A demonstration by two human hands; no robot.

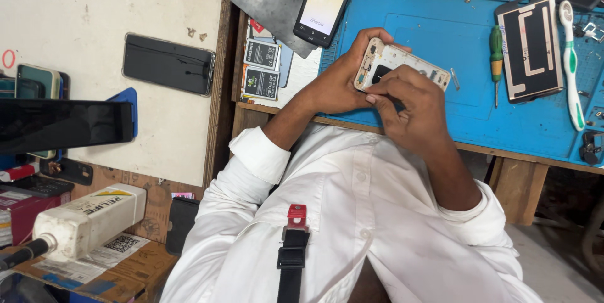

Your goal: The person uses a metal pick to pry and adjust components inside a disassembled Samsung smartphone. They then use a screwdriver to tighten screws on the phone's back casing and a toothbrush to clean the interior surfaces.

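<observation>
Left hand point(336, 83) grips an opened white phone point(402, 64) over the blue bench point(440, 26); right hand point(409, 98) pinches its near edge. Best kept braced, pressing lightly.

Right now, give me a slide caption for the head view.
Both hands, left hand and right hand, grip an opened white phone over a blue work mat.

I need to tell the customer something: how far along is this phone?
Done: the phone is open, its insides bare, two batteries set aside. In hand: the left hand holds it while the right hand presses its edge. Left: closing up; the green screwdriver lies unused.
</observation>
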